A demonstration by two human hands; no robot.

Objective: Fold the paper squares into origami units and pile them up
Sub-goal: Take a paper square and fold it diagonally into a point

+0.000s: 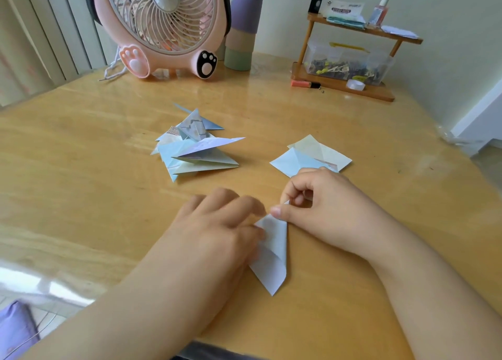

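Near the tabletop's (81,148) front edge, left hand (217,224) presses a half-folded pale blue paper (271,262) flat — fingers blurred. Right hand (320,210) pinches its top corner. Pile of folded units (195,148) mid-tabletop; unfolded squares (312,153) just beyond the right hand.

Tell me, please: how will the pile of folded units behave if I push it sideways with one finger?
The pile would probably come apart rather than slide as one: the units lie loosely at different angles. Being thin paper, they look very light, so even a soft push may scatter them. The glossy table likely lets them slip easily.
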